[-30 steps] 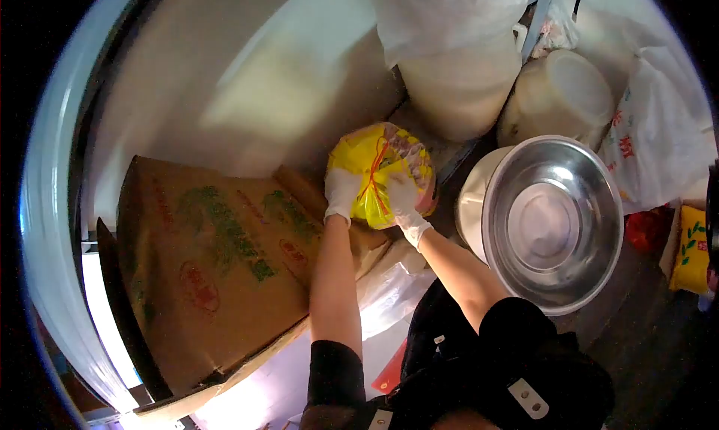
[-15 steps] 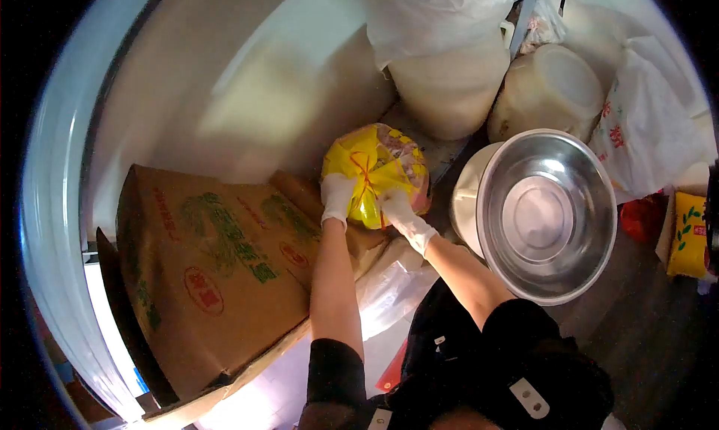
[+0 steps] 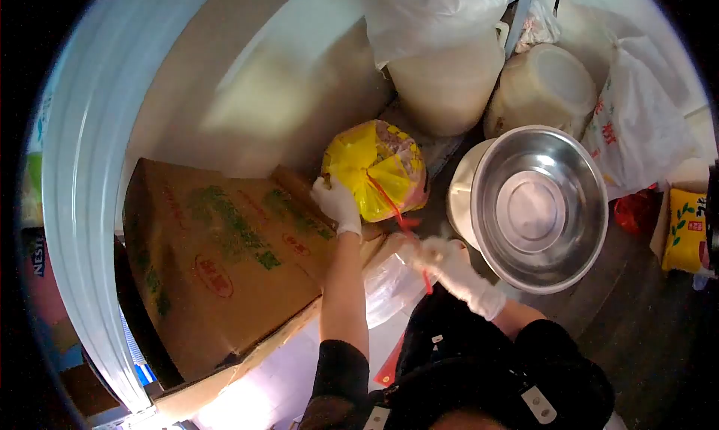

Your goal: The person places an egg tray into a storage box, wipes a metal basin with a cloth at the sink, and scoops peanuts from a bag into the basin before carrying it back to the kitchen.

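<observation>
A yellow see-through plastic bag (image 3: 359, 157) with pinkish contents sits beside the large cardboard box (image 3: 225, 243). My left hand (image 3: 337, 204), in a white glove, grips the bag's left side with its fingers closed. From the bag's gathered neck a red tie (image 3: 386, 194) stretches toward me. Holding that tie is my right hand (image 3: 453, 269), also white-gloved, a little below and right of the bag. Motion smears its fingers somewhat, and the tie's loose end hangs below them.
To the right, a steel basin (image 3: 535, 205) rests on a pale round container (image 3: 462, 198). White buckets (image 3: 442, 86) and a white bag (image 3: 636, 123) stand behind. A yellow packet (image 3: 683, 228) lies at far right; clear plastic (image 3: 389, 284) sits near my body.
My right hand has moved away from the bag, down and right, drawing the red tie out long. The left hand stays at the bag's left side. The view has shifted slightly.
</observation>
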Tool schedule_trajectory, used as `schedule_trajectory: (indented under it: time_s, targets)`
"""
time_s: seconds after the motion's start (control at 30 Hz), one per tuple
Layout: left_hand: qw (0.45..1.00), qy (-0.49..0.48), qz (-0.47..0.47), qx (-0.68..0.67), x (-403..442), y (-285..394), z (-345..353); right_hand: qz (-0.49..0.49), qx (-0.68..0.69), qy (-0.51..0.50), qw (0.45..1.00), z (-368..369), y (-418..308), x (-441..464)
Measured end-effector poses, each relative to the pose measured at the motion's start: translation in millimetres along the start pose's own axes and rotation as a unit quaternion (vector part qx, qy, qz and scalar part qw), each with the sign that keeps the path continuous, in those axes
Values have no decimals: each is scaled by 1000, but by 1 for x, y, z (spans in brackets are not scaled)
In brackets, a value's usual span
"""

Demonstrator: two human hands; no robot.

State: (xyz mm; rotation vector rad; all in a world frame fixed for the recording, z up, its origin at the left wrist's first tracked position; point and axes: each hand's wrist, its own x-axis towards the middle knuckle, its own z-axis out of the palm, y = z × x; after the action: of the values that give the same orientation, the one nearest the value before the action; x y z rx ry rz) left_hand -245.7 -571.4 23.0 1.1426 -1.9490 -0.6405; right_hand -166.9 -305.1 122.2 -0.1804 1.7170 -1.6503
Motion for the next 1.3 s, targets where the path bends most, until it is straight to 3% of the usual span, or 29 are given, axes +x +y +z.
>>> schedule_trajectory:
  time_s: [0.03,0.1,0.2,0.23,0.27,0.3,0.37,0.43,0.47,0.5,0.53,0.6,0.63,0.67,0.77,0.8,0.83,0.87,0.9,0.93,1.0,1.13,1.2,1.27,1.3]
  targets:
    - [991,-77,-103,-25,-2,-13,7,9,209,44,977,-9,-15,5]
    - [924,-225,-299,-73,-8,-86,49,65,317,62,944,-23,-48,14]
    - [789,-179,-544,-225,-28,-52,34,22,63,-51,996,-14,-38,25]
    - [767,-169,-566,-251,-28,-40,29,-39,-103,-126,986,-9,-29,25]
    - [723,-189,-601,-282,-30,-21,17,-129,-321,-87,934,2,-23,21]
    - [779,-213,-505,-304,-29,-30,20,-213,-520,-43,826,11,-19,19]
    - [862,-267,-324,-284,-20,-77,46,-166,-513,-86,838,8,-21,27]
    - [915,-323,-189,-149,-4,-131,75,-73,-494,-117,858,6,-25,52]
    - [901,-333,-216,-174,-2,-127,72,-43,-460,-54,885,7,-33,70]
    - [886,-342,-243,-198,0,-123,68,-195,-336,142,911,16,-2,98]
    - [817,-318,-342,-338,0,-78,42,-185,-186,207,942,22,2,127]
    - [863,-284,-292,-299,-3,-51,32,-124,-167,274,939,26,30,191]
    - [949,-263,-136,-110,-5,-57,37,-112,-173,255,945,25,36,208]
    - [970,-223,28,88,-7,-54,35,-99,-178,236,950,26,39,220]
    - [907,-302,98,278,-14,-32,8,-77,-102,141,982,27,57,250]
    - [932,-273,74,225,-19,-46,14,-73,-62,101,990,28,64,258]
    - [961,-257,-97,12,-22,-46,17,-71,-40,118,990,32,68,263]
    - [918,-221,-259,-202,-24,-46,19,-71,-17,135,988,38,72,269]
    - [806,-170,-401,-401,-25,-47,21,-75,-42,151,985,43,76,274]
    - [798,-191,-448,-356,-23,-19,4,-78,-67,168,980,48,82,281]
    - [773,-185,-465,-391,-21,-24,8,-90,-210,198,953,56,95,289]
    - [705,-117,-494,-496,-21,-11,-3,-94,-69,116,986,45,101,295]
    - [786,-139,-381,-466,-47,-89,19,-133,27,36,990,30,109,304]
    - [694,-61,-549,-462,-62,-51,0,-72,-173,63,980,22,82,297]
    - [711,-133,-531,-442,-67,-57,6,-39,-272,76,959,17,65,290]
